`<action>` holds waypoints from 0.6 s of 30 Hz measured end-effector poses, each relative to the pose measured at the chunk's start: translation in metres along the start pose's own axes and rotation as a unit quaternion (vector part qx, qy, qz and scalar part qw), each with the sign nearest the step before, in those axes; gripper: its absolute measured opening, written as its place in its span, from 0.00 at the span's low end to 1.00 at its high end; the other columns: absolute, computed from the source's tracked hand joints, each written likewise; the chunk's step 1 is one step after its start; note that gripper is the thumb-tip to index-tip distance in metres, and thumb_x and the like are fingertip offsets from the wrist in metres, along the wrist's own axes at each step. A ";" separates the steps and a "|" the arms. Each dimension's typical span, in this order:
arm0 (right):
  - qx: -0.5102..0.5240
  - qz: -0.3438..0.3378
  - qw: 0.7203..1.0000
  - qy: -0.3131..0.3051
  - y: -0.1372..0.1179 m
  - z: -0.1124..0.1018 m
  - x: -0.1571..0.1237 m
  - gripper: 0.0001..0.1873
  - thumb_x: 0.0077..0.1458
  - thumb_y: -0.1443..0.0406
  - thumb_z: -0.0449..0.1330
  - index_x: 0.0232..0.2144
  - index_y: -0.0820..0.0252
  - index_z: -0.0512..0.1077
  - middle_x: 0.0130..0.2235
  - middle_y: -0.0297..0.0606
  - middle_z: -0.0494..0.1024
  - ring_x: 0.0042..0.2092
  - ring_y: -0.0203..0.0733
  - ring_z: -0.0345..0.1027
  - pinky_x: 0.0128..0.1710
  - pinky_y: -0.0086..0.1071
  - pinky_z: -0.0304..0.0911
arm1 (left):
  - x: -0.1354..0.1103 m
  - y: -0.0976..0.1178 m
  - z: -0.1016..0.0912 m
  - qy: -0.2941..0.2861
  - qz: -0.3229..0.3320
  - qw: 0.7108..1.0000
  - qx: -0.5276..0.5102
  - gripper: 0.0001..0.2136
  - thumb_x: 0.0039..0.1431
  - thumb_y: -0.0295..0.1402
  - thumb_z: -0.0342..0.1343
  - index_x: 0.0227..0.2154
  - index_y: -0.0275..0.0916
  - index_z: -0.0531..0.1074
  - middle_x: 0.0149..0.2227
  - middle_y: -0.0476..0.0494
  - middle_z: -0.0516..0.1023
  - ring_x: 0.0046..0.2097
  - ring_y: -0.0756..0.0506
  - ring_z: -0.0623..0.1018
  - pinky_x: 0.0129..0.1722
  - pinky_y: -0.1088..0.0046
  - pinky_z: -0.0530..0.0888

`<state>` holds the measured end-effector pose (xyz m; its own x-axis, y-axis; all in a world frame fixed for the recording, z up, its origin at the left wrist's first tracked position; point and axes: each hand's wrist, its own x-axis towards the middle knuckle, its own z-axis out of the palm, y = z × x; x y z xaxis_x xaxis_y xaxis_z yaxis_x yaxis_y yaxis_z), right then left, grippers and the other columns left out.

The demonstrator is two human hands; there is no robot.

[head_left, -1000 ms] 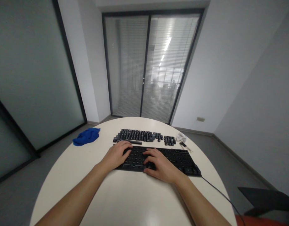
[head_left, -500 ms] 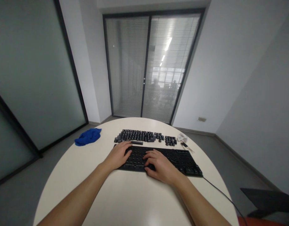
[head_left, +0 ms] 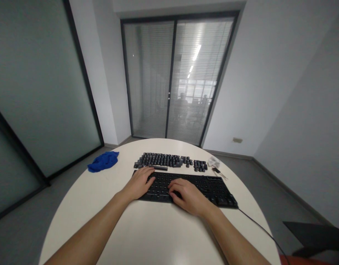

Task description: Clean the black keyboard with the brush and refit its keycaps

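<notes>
The black keyboard [head_left: 191, 180] lies on the table with most of its keycaps off, showing bare key sockets. Across its left end rests my left hand [head_left: 140, 182], open, fingers stretched toward the back edge and thumb apart. My right hand [head_left: 187, 197] is over the middle of the keyboard, its fingers curled and drawn together near the thumb. Whatever its fingertips may hold is hidden or too small to name. Loose black keycaps [head_left: 161, 159] stand in rows just behind the keyboard, with a long spacebar keycap [head_left: 160, 168] in front of them.
A crumpled blue cloth [head_left: 103, 161] lies at the left on the round white table [head_left: 147, 232]. Beyond the keyboard's right end are a clear plastic piece [head_left: 213, 162] and a small tool [head_left: 217, 171]. The cable [head_left: 258, 223] runs off the right edge, near a dark chair [head_left: 313, 235].
The fingers of my right hand have drawn closer together over the same part of the keyboard. My left hand stays in place.
</notes>
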<state>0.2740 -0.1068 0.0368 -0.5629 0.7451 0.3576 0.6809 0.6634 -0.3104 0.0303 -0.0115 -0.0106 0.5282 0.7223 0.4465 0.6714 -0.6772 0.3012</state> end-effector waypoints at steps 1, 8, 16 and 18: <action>0.001 0.002 1.000 0.000 0.000 0.000 0.000 0.07 0.60 0.70 0.56 0.37 0.58 0.75 0.42 0.39 0.79 0.46 0.42 0.70 0.51 0.35 0.64 | 0.000 0.000 0.000 0.001 -0.001 1.000 -0.009 0.18 0.68 0.38 0.47 0.55 0.39 0.69 0.58 0.39 0.72 0.61 0.41 0.69 0.63 0.56 0.63; 0.008 0.013 1.000 0.000 0.001 0.000 -0.001 0.07 0.61 0.69 0.55 0.38 0.58 0.74 0.41 0.39 0.78 0.45 0.43 0.70 0.49 0.35 0.65 | 0.002 0.002 -0.002 0.012 -0.001 0.999 -0.036 0.16 0.67 0.38 0.50 0.53 0.40 0.71 0.55 0.41 0.75 0.57 0.41 0.72 0.61 0.56 0.66; 0.015 0.014 1.000 0.000 0.000 0.000 -0.001 0.07 0.60 0.70 0.56 0.37 0.58 0.73 0.41 0.39 0.77 0.46 0.42 0.69 0.49 0.34 0.65 | 0.002 0.003 -0.005 0.013 -0.005 0.999 -0.030 0.15 0.67 0.38 0.49 0.52 0.39 0.73 0.55 0.41 0.75 0.57 0.41 0.71 0.60 0.57 0.66; 0.016 0.015 1.000 0.000 0.000 0.000 -0.002 0.06 0.60 0.69 0.56 0.37 0.58 0.74 0.42 0.39 0.77 0.46 0.42 0.69 0.49 0.34 0.65 | 0.004 0.004 -0.006 0.015 -0.009 1.000 -0.025 0.16 0.67 0.38 0.49 0.51 0.39 0.74 0.56 0.41 0.75 0.57 0.40 0.71 0.60 0.57 0.66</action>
<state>0.2751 -0.1081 0.0364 -0.5424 0.7645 0.3483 0.6818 0.6428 -0.3493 0.0319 -0.0119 -0.0029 0.5007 0.7302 0.4649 0.6537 -0.6710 0.3498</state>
